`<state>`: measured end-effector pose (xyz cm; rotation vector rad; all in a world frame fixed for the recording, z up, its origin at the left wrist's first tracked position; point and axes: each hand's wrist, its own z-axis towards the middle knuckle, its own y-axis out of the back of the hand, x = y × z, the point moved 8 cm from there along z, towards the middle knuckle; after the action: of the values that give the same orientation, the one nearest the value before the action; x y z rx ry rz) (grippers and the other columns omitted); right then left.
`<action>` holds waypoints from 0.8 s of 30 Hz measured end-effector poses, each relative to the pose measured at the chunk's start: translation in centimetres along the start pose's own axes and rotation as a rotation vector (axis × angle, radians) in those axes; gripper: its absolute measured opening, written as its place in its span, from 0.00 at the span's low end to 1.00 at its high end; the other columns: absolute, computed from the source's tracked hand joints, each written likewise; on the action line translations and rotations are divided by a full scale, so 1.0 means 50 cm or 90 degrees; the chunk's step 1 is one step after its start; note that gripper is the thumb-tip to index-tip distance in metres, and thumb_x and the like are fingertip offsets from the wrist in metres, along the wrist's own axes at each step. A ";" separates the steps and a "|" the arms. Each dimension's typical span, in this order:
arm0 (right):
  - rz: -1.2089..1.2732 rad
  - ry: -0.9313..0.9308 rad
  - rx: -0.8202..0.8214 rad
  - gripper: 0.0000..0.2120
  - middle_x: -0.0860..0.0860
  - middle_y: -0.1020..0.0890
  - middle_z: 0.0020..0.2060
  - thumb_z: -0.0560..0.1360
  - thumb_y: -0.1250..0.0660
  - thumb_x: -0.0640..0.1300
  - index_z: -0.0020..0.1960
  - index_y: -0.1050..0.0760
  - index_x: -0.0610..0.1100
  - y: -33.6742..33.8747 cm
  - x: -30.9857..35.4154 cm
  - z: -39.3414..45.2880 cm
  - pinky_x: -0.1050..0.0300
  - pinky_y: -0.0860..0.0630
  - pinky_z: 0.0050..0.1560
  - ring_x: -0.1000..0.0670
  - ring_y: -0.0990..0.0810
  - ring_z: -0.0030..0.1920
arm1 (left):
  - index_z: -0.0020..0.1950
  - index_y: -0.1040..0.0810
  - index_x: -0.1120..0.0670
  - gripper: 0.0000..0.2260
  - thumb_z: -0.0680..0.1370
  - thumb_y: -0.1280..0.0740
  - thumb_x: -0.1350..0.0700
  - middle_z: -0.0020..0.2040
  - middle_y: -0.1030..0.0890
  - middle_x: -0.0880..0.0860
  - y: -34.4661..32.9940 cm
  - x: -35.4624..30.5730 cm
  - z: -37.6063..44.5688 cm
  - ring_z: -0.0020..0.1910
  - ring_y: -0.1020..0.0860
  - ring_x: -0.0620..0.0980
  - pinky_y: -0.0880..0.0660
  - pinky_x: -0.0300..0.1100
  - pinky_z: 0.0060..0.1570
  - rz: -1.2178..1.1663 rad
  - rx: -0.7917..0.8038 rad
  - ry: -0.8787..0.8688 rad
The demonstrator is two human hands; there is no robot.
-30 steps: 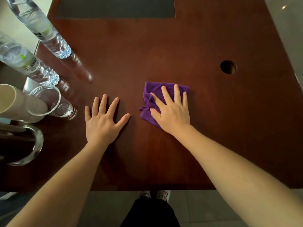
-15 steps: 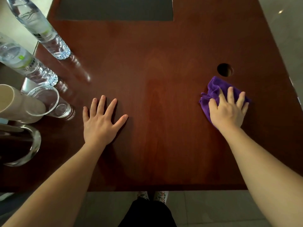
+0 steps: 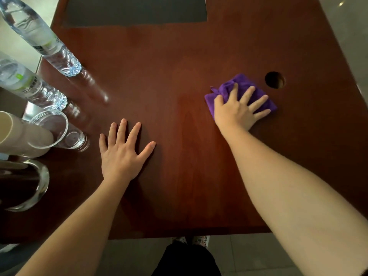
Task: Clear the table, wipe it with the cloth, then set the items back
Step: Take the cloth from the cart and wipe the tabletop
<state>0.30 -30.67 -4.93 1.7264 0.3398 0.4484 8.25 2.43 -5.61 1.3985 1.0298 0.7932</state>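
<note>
A purple cloth (image 3: pixel 237 86) lies crumpled on the dark red-brown wooden table (image 3: pixel 179 62), right of the middle. My right hand (image 3: pixel 238 109) presses flat on the cloth with its fingers spread, covering most of it. My left hand (image 3: pixel 122 152) rests palm down on the bare wood near the front left, fingers apart, holding nothing. Two clear water bottles (image 3: pixel 42 39) (image 3: pixel 29 85), a clear glass (image 3: pixel 59 130) and a beige cup (image 3: pixel 22 136) stand along the table's left edge.
A round cable hole (image 3: pixel 274 80) sits just right of the cloth. A dark grey mat (image 3: pixel 135 9) lies at the far edge. A curved glass handle (image 3: pixel 37 188) shows at the front left. The table's front edge runs just below my arms, with floor beyond.
My right hand swept the cloth from the middle far to the right, then came back a little leftward and farther from me. My left hand stayed put.
</note>
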 end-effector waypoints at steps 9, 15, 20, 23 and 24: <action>-0.061 0.401 -0.013 0.31 0.46 0.43 0.78 0.77 0.57 0.67 0.77 0.44 0.58 -0.044 0.197 -0.176 0.28 0.54 0.71 0.32 0.52 0.76 | 0.78 0.45 0.39 0.36 0.73 0.56 0.24 0.81 0.47 0.51 0.001 0.001 0.003 0.79 0.54 0.51 0.57 0.57 0.76 -0.002 -0.007 -0.001; -0.033 0.437 -0.037 0.29 0.47 0.37 0.76 0.76 0.47 0.61 0.75 0.36 0.53 -0.034 0.073 -0.177 0.33 0.52 0.72 0.34 0.48 0.75 | 0.78 0.45 0.39 0.37 0.73 0.57 0.24 0.81 0.48 0.51 0.000 0.003 0.001 0.79 0.55 0.51 0.57 0.57 0.76 -0.011 -0.004 -0.003; -0.064 0.289 -0.044 0.30 0.44 0.38 0.76 0.78 0.53 0.59 0.76 0.38 0.47 -0.015 -0.052 -0.104 0.35 0.51 0.72 0.34 0.48 0.75 | 0.78 0.46 0.39 0.37 0.73 0.57 0.24 0.81 0.48 0.50 0.000 0.004 0.000 0.79 0.56 0.51 0.58 0.57 0.76 -0.009 -0.004 0.001; -0.006 0.321 -0.049 0.27 0.41 0.35 0.74 0.80 0.48 0.55 0.74 0.34 0.42 -0.009 -0.044 -0.108 0.38 0.49 0.73 0.35 0.44 0.75 | 0.78 0.45 0.39 0.36 0.73 0.57 0.24 0.81 0.47 0.51 0.002 -0.001 0.000 0.79 0.55 0.51 0.58 0.57 0.76 -0.006 0.001 0.000; 0.038 0.337 -0.059 0.25 0.40 0.33 0.73 0.80 0.45 0.53 0.72 0.33 0.40 0.000 -0.042 -0.111 0.39 0.48 0.73 0.36 0.42 0.75 | 0.78 0.45 0.39 0.36 0.73 0.57 0.25 0.81 0.47 0.51 0.004 0.000 0.000 0.79 0.55 0.51 0.57 0.57 0.76 -0.002 0.000 0.001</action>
<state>-4.15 -26.85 -4.23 1.5111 0.6353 0.9528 8.28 2.41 -5.43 1.3965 1.0327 0.7916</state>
